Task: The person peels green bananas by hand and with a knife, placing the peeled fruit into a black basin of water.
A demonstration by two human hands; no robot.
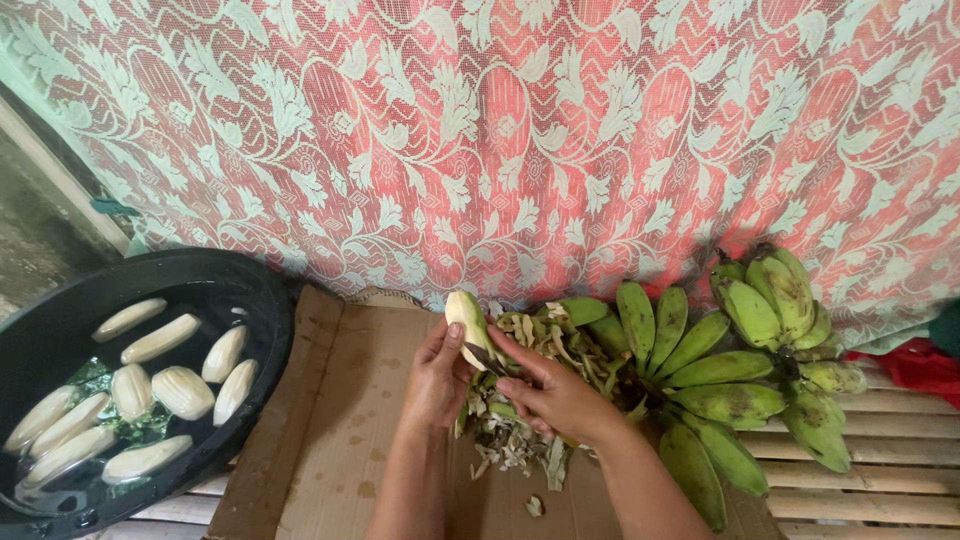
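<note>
**On a cardboard sheet, 2 hands peel a green banana**

On a flattened cardboard sheet (340, 400) laid over a slatted bamboo floor (880, 440), a person works a half-peeled banana (468, 322) held upright above a heap of peelings (520, 400). The left hand (437, 380) wraps its fingers around the fruit's lower part, thumb pressed to its side. The right hand (560, 395) has its fingers closed on a small knife (486, 358), the dark blade touching the banana's pale, stripped flesh. Just beside the right hand lie bunches of unpeeled green bananas (740, 380). Well apart to the left, a black basin (250, 300) holds water and about 10 peeled bananas (180, 392). A red and white lace curtain (560, 130) hangs behind the scene.
</note>
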